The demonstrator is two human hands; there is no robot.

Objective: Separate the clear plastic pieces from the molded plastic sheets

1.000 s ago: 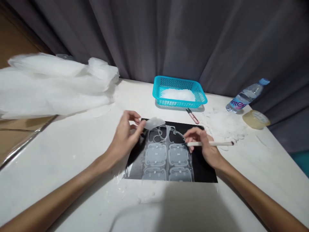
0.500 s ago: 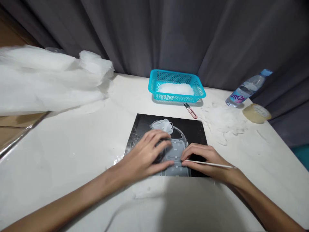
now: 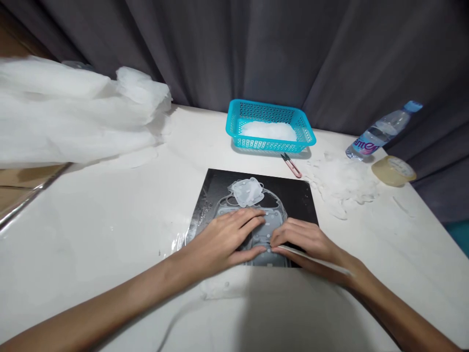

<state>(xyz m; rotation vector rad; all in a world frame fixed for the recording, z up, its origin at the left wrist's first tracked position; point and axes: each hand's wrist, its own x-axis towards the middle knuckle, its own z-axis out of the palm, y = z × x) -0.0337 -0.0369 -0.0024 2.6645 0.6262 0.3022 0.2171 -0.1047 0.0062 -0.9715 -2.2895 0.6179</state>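
Note:
On a black board (image 3: 296, 195) lies a translucent moulded sheet (image 3: 271, 222) with rounded panels and small round spots. My left hand (image 3: 230, 237) rests on this sheet, its fingers spread and stretched to the right. From the right, my right hand (image 3: 302, 239) pinches a thin white stick-like tool (image 3: 315, 259), whose shaft runs back along the hand to the wrist. The tool's tip is hidden by the fingers at the sheet's surface. A small stack of pale translucent cut pieces (image 3: 248, 191) sits at the sheet's upper edge.
Behind the board stands a turquoise basket (image 3: 271, 144) holding white sheet pieces (image 3: 269, 130). Pink-handled thread snips (image 3: 292, 166) lie before it. White scraps (image 3: 344, 183), a water bottle (image 3: 381, 132) and a tape roll (image 3: 394, 171) are at right, a heap of white sheeting (image 3: 73, 112) at left.
My left hand has shifted slightly down, uncovering more of the sheet's upper edge. My right fingers have curled in closer on the sheet, and the white tool now slants more steeply.

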